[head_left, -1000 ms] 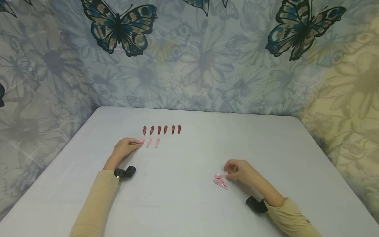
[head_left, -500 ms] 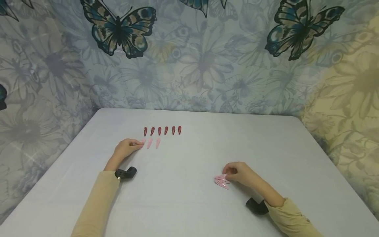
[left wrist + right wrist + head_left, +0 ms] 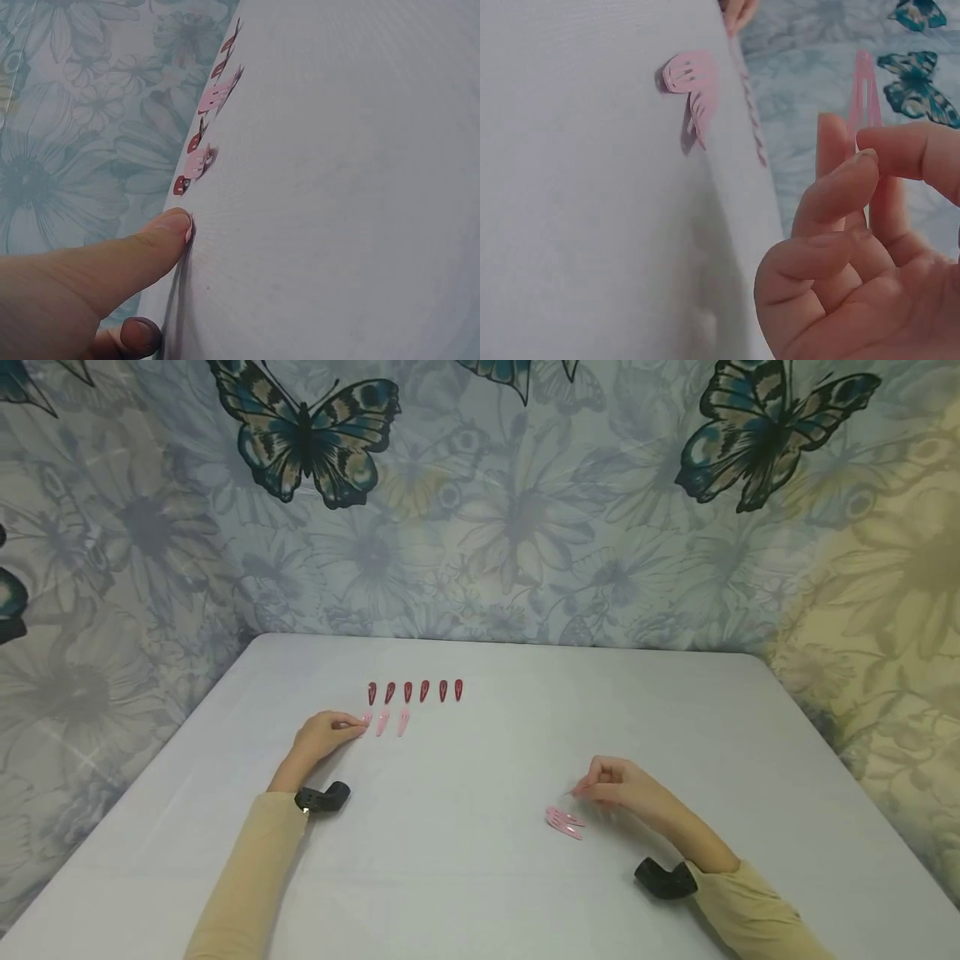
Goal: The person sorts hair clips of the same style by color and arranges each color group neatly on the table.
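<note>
My right hand [image 3: 626, 789] pinches a pink snap hair clip [image 3: 864, 90] between thumb and fingers, raised off the table in the right wrist view. Just below it on the table lies a small heap of pink hair clips [image 3: 564, 823], overlapping one another. Far to the left, my left hand [image 3: 322, 735] has its thumb and fingertips on another pink hair clip [image 3: 367, 718], mostly covered by the thumb [image 3: 165, 232] in the left wrist view. Right beside it, two more pink clips [image 3: 383, 722] lie in line.
Behind the pink clips runs a row of several dark red hair clips [image 3: 408, 692]. Everything lies on a white table [image 3: 465, 877], whose far edge meets a wall [image 3: 517, 560] with flower and butterfly print. Each wrist wears a black camera [image 3: 666, 878].
My right hand has picked a pink clip off the heap and drawn it slightly up and right. The heap has shifted a little. My left hand stays at the same clip.
</note>
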The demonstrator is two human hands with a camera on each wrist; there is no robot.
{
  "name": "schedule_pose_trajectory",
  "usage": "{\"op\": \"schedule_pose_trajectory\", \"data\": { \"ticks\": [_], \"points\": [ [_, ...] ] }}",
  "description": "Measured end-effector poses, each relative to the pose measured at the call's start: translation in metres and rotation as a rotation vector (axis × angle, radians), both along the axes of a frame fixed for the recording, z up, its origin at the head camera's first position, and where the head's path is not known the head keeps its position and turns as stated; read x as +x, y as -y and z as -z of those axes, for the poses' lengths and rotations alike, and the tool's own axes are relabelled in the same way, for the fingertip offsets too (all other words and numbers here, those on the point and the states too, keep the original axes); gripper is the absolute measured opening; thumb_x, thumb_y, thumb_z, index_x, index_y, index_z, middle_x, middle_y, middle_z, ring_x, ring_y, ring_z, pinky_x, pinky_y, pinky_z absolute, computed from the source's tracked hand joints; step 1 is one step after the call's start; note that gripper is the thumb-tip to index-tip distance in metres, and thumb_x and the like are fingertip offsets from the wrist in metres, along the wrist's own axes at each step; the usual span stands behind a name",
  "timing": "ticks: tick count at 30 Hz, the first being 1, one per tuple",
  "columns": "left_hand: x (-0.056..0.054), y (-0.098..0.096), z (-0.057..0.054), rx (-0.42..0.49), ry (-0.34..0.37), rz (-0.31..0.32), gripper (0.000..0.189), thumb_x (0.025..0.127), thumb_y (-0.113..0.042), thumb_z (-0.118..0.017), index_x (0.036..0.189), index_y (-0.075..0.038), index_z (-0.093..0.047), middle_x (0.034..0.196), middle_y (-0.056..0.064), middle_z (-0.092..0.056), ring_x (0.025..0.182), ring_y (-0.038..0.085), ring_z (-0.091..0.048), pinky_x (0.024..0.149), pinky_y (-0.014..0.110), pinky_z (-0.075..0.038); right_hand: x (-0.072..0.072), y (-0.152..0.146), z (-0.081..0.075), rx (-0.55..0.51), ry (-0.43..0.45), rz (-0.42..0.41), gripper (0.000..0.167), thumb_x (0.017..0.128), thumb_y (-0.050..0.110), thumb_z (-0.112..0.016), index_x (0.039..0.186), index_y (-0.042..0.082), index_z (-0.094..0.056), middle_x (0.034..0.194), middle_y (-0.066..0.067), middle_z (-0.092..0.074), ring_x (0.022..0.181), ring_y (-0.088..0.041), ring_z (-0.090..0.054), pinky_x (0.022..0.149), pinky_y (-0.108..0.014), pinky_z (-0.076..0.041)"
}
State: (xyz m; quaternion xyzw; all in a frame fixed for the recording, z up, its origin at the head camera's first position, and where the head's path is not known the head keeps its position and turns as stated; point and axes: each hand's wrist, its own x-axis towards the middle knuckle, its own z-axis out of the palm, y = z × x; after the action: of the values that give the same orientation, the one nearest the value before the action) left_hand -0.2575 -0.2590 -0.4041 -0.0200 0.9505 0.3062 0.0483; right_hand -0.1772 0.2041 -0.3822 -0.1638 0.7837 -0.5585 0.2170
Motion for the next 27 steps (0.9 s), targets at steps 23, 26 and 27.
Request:
{"op": "schedule_pose_trajectory", "data": {
  "ticks": [23,26,27],
  "points": [
    [-0.001,-0.002,0.003,0.003,-0.011,-0.003,0.034,0.093,-0.029,-0.065,0.114,-0.003,-0.071,0.127,0.026,-0.061,0.114,0.041,-0.055,0.098,0.054,-0.044,-0.004,0.004,0.015,0.006,-0.032,-0.052,0.026,0.098,0.009,-0.055,0.105,-0.015,-0.051,0.058,0.014,-0.041,0.05,0.002,-0.029,0.044,-0.022,-0.02],
    [-0.002,-0.002,0.002,0.001,-0.012,0.001,0.034,0.094,-0.029,-0.064,0.113,-0.002,-0.071,0.127,0.027,-0.06,0.115,0.042,-0.055,0.099,0.054,-0.043,-0.004,0.005,0.012,0.045,-0.058,-0.045,0.024,0.096,0.009,-0.057,0.103,-0.014,-0.054,0.061,0.015,-0.049,0.053,0.001,-0.032,0.047,-0.019,-0.027],
    [-0.002,-0.002,0.002,0.0,-0.012,0.002,0.033,0.094,-0.029,-0.064,0.113,-0.002,-0.071,0.127,0.027,-0.06,0.116,0.042,-0.055,0.099,0.054,-0.043,-0.004,0.006,0.011,0.064,-0.072,-0.043,0.023,0.096,0.008,-0.058,0.102,-0.014,-0.056,0.063,0.014,-0.052,0.055,0.001,-0.036,0.05,-0.018,-0.03]
  ]
}}
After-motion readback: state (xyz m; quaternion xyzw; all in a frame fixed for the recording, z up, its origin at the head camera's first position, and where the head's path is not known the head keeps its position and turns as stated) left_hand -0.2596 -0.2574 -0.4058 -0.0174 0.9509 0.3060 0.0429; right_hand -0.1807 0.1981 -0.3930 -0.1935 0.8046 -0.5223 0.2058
